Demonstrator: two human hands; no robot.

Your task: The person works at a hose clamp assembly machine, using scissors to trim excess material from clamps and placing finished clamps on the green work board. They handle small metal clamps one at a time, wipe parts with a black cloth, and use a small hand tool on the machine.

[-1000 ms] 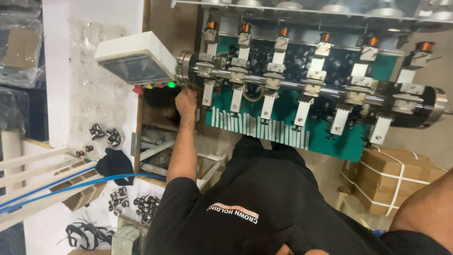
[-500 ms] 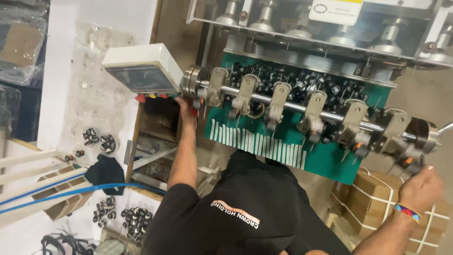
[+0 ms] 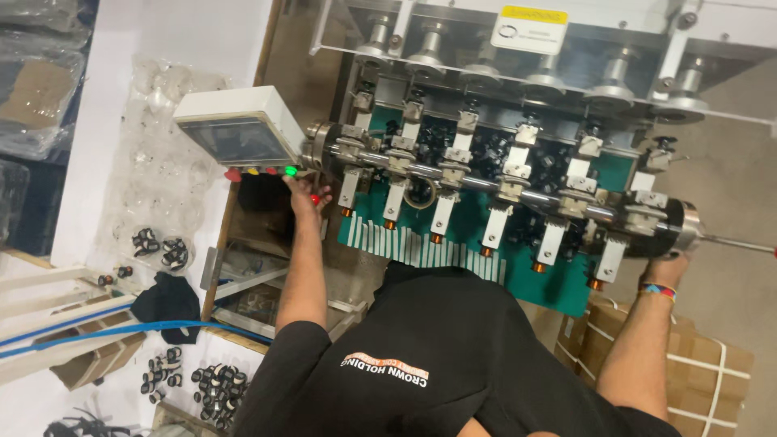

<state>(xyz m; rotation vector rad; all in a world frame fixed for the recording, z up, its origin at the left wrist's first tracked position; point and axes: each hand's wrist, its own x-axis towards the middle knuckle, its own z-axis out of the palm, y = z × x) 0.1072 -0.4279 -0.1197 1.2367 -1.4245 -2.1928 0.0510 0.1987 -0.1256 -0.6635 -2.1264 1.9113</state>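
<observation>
**Hands at both ends of the roller shaft**

Fingers of the left hand (image 3: 306, 197) press up against the underside of the white control box (image 3: 243, 133), just by its row of red and green buttons (image 3: 261, 171); the hand looks loosely curled, touching rather than clutching, though I cannot tell which button it meets. The right hand (image 3: 668, 263) reaches up under the far end of the steel shaft (image 3: 486, 184), beside the round end hub (image 3: 684, 226); whether it grips or only rests there is hidden by the hub.

The shaft runs slantwise across the green plate (image 3: 558, 275), well above the black-shirted torso (image 3: 421, 364), and carries a row of white clamp arms (image 3: 495, 222) with copper-coloured tips. By its look it is rigid, heavy metal, smooth and probably slick, so the ends and the hub seem the soundest places to take hold. The clamp arms look slighter and have pinch gaps; better left alone.

Further out lie loose black rings (image 3: 214, 384) on the white bench (image 3: 97, 162), a blue hose (image 3: 97, 332), and strapped cardboard boxes (image 3: 704, 372).
</observation>
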